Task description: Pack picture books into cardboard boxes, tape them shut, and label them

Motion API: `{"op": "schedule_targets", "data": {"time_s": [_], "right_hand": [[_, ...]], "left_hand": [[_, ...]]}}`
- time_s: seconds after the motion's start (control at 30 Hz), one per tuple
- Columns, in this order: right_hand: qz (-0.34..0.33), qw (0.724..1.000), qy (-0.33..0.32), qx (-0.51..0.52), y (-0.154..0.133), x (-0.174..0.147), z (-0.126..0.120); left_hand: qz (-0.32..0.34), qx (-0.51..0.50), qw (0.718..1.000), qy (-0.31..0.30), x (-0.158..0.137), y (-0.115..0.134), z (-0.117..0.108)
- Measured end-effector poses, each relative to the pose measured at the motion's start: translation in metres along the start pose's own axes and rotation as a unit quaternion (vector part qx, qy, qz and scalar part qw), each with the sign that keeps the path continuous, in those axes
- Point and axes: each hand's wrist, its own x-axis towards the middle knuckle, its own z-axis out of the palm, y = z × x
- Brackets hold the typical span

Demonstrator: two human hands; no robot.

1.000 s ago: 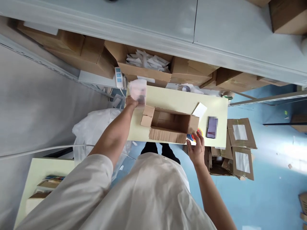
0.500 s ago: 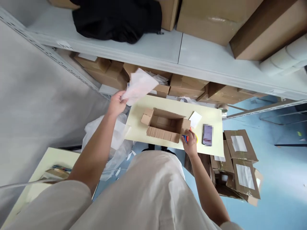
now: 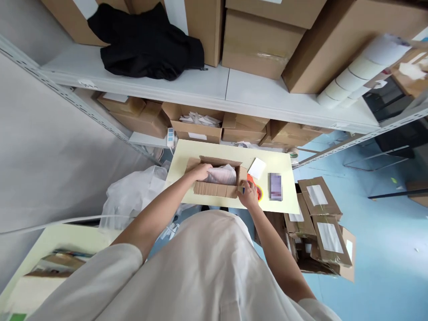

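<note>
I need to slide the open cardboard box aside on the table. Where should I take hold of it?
Grip the cardboard box by its two short end walls, coming from above. The left hand and right hand are already at those ends, and the open top leaves the rims free for fingers.

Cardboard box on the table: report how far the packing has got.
Done: a white bagged item lies inside the open cardboard box. In hand: the left hand presses it down; the right hand grips the tape dispenser. Left: flaps unfolded, no tape on.
</note>
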Motion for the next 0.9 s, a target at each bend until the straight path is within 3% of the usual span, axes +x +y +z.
{"op": "schedule_targets", "data": {"time_s": [0.13,0.27,0.37,0.43,0.5,0.57,0.63,0.77,0.83,0.9], "right_hand": [[0.020,1.000,-0.014,-0.019,0.000,0.000,-0.005],[0.028,0.999,-0.002,0.023,0.007,0.002,-0.009],[0.028,0.993,0.039,0.108,0.016,0.008,-0.010],[0.053,0.980,0.052,0.184,0.021,0.015,-0.011],[0.090,0.957,0.048,0.271,0.023,0.022,-0.012],[0.107,0.929,0.036,0.353,0.020,0.029,-0.013],[0.095,0.909,0.018,0.406,0.015,0.033,-0.015],[0.064,0.911,-0.003,0.407,0.003,0.034,-0.020],[0.045,0.921,-0.006,0.387,-0.003,0.032,-0.022],[0.016,0.935,-0.010,0.355,-0.009,0.031,-0.023]], "left_hand": [[0.004,0.011,1.000,-0.009,0.013,0.005,0.015],[0.060,0.024,0.997,0.039,-0.010,0.015,0.025],[0.068,0.008,0.983,0.169,-0.045,0.008,0.024],[-0.006,-0.072,0.957,0.282,-0.066,-0.005,0.024],[-0.088,-0.218,0.910,0.342,-0.078,-0.022,0.027],[-0.121,-0.344,0.872,0.327,-0.080,-0.037,0.032],[-0.107,-0.401,0.864,0.286,-0.075,-0.048,0.038],[-0.043,-0.454,0.854,0.248,-0.060,-0.052,0.043],[-0.008,-0.448,0.864,0.231,-0.057,-0.050,0.041],[0.029,-0.388,0.897,0.209,-0.057,-0.049,0.036]]}}
